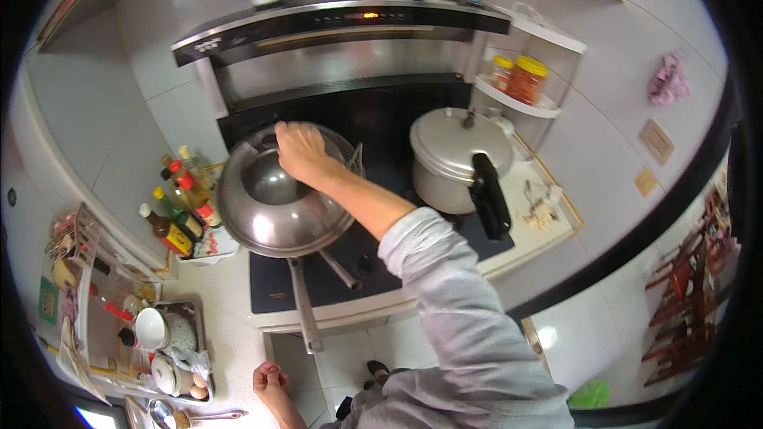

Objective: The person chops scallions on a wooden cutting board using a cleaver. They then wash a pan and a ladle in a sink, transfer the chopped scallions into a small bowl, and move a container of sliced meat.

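Note:
My right hand [301, 152] reaches across the hob and is closed around the handle on top of a domed stainless-steel lid [280, 223] with a dark see-through centre. The handle is mostly hidden under my fingers. The lid lies over a wok on the left side of the black hob [381, 274]. A long metal handle [304, 304] sticks out towards me from beneath it, with a shorter metal handle [340, 269] beside that. My left hand [271, 380] is low in front of my body, near the counter edge, its fingers curled in with no object visible.
A pressure cooker [447, 182] with a black handle stands on the right of the hob. Several sauce bottles [185, 202] stand left of the wok. Bowls, a lidded pot [170, 374] and eggs [199, 387] sit on a tray. A range hood [346, 21] hangs above.

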A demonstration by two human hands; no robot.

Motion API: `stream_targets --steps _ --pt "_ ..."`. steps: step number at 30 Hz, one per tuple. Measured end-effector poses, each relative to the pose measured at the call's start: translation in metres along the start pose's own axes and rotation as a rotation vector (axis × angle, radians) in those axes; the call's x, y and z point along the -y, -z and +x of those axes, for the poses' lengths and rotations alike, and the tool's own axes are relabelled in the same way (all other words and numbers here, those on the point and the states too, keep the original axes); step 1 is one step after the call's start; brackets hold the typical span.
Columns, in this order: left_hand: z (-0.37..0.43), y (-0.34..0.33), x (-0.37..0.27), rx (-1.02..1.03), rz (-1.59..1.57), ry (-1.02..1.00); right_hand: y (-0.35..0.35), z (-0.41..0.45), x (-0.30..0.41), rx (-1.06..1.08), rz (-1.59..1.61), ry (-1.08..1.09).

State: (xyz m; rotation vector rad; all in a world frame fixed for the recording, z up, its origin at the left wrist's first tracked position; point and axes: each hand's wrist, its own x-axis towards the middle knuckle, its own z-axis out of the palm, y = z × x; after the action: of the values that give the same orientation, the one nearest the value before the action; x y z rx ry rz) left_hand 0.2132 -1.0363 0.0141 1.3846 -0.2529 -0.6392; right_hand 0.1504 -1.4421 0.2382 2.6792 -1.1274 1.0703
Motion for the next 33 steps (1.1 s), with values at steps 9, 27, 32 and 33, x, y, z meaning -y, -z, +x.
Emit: stream_targets --steps 9,27,32,33 --pt "-0.012 -0.036 0.018 0.139 0.002 0.101 0.289 -0.082 -0.127 -0.436 0.112 -0.381" --pt "-0.086 -0.154 0.099 0.015 0.135 0.223 0.257 -0.383 -0.462 -1.131 0.779 -1.002" --pt "-0.143 -0.244 0.068 0.067 0.208 0.307 0.228 -0.365 -0.511 -1.142 0.907 -0.962" --pt "-0.147 -0.254 0.066 0.087 0.232 0.293 0.226 -0.366 -0.523 -1.142 0.911 -0.973"
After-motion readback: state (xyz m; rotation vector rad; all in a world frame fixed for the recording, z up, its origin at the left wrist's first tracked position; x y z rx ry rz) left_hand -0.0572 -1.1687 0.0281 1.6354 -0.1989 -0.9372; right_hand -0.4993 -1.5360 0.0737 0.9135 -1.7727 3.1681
